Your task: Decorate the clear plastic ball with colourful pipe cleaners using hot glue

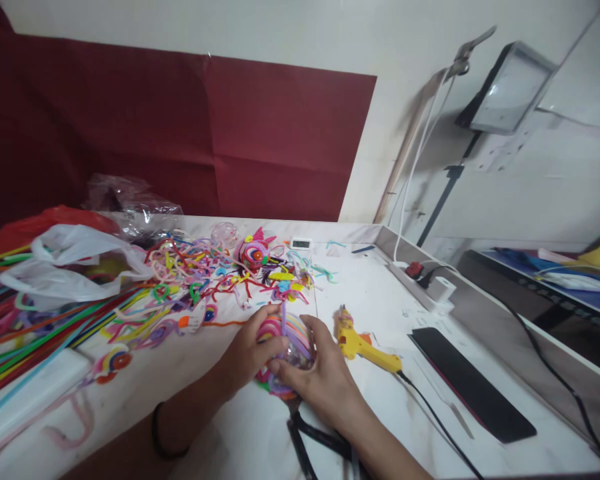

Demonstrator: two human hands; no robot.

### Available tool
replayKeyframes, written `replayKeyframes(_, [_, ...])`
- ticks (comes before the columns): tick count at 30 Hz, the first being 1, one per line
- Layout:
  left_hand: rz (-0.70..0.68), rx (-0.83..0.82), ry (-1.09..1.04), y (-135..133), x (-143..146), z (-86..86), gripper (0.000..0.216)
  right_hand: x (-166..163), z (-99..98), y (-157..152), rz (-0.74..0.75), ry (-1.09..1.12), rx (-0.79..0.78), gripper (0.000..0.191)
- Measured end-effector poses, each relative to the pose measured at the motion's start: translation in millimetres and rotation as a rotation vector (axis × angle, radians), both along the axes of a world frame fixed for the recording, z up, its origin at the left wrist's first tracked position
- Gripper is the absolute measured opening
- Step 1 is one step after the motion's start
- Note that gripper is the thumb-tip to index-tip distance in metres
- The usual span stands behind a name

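A clear plastic ball partly covered with coloured pipe cleaners (301,327) is between my two hands. My left hand (250,353) is curled round its left side, thumb pressed on the front. My right hand (325,373) grips the right side, its thumb near the left one. A purple pipe cleaner (283,320) runs upright over the striped top, by my left thumb. Bare clear plastic shows in the middle of the ball. Just below it lies a black-handled cutting tool (305,433), its head partly hidden. Right of my hands rests a yellow glue gun (363,348).
Loose pipe cleaners (190,263) and a finished-looking colourful ball (254,253) lie behind. A white plastic bag (75,260) covers bundled stems at left. On the right are a black flat case (473,383), a thin metal tool (460,417) and a power strip (423,283) with cords.
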State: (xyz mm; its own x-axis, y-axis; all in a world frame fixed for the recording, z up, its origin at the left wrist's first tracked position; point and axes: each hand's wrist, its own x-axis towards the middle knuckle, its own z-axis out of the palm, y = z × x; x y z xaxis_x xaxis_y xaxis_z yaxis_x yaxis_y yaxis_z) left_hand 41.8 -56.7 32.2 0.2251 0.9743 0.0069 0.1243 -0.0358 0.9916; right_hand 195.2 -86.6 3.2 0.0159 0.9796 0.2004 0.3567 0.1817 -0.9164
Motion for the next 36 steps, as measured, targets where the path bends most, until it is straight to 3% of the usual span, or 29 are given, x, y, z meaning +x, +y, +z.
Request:
replayKeyframes(5, [-0.023, -0.098, -0.107, 0.5, 0.7, 1.6, 0.052, -2.3, 2.2, -0.5, 0.01, -0.031, -0.049, 0.082])
replayKeyframes(9, [-0.032, -0.168, -0.118, 4.4, 0.1, -0.3, 0.057, 12.8, 16.0, -4.9, -0.008, -0.056, -0.021, 0.084])
replayKeyframes(12, [0.003, -0.151, -0.093, 6.8, -0.4, -0.1, 0.056, 56.0, 28.3, -5.9, -0.097, -0.195, 0.142, 0.05])
replayKeyframes(14, [0.018, -0.148, -0.087, 7.9, -0.5, 0.7, 0.053, 98.6, 30.7, -6.9, -0.193, -0.427, 0.16, 0.029])
replayKeyframes(15, [0.024, -0.148, -0.091, 8.2, -0.4, 0.9, 0.054, 121.1, 29.5, -8.1, -0.252, -0.578, 0.109, 0.025])
replayKeyframes(18, [0.066, -0.155, -0.079, 8.9, 0.1, 0.4, 0.059, 180.7, 18.5, -15.9, -0.353, -0.721, 0.012, 0.02])
replayKeyframes(22, [0.093, -0.161, -0.043, 10.9, 0.0, -2.9, 0.061, 219.7, 2.3, -32.1, -0.456, -0.833, -0.079, 0.021])
replayKeyframes(29, [0.111, -0.196, -0.093, 14.4, -2.1, -6.8, 0.063, 206.2, 0.2, -48.8, -0.359, -0.866, -0.094, 0.021])
replayKeyframes(36, [0.097, -0.18, -0.137, 4.3, -3.1, 2.0, 0.06, 135.3, 15.4, -59.5, -0.147, -0.818, -0.047, 0.025])
